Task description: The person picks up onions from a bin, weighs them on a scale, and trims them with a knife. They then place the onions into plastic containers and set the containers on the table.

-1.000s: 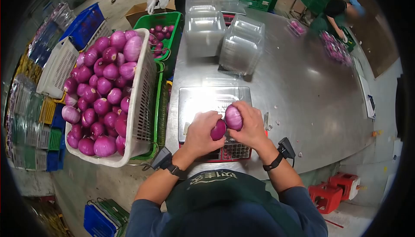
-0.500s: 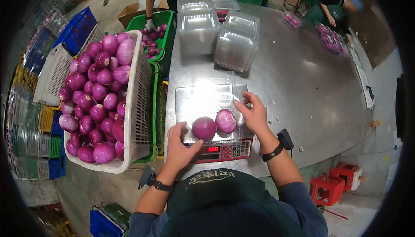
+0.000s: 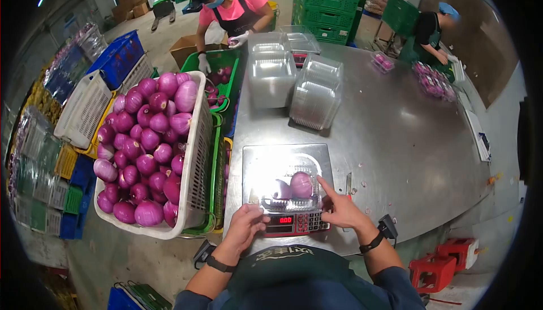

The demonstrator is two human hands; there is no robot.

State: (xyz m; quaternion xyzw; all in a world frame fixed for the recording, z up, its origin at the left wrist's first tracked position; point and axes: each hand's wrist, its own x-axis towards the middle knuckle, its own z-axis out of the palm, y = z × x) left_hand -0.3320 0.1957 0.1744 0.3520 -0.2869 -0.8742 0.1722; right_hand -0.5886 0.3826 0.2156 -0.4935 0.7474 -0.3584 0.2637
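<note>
On the steel plate of the scale (image 3: 252, 164) stands a clear plastic box (image 3: 287, 201) with its lid down over two onions. The right onion (image 3: 301, 185) shows plainly; glare washes out the left one. At the box's lower left corner is my left hand (image 3: 244, 230), with fingers curled near the edge; whether they grip it is unclear. My right hand (image 3: 344, 209) is at the box's right side, index finger stretched along the edge and the others bent. The red scale display (image 3: 285, 220) reads 0.00.
A white crate (image 3: 195, 157) heaped with onions stands left. Stacked clear boxes (image 3: 271, 78) stand behind the scale. A knife (image 3: 348, 184) lies to its right. One person (image 3: 240, 10) works at a green crate (image 3: 229, 87); another person (image 3: 427, 36) is at the far right.
The clear lid now covers the onions. Both hands have come lower beside the box. The view has tilted up, and the co-worker across holds an onion.
</note>
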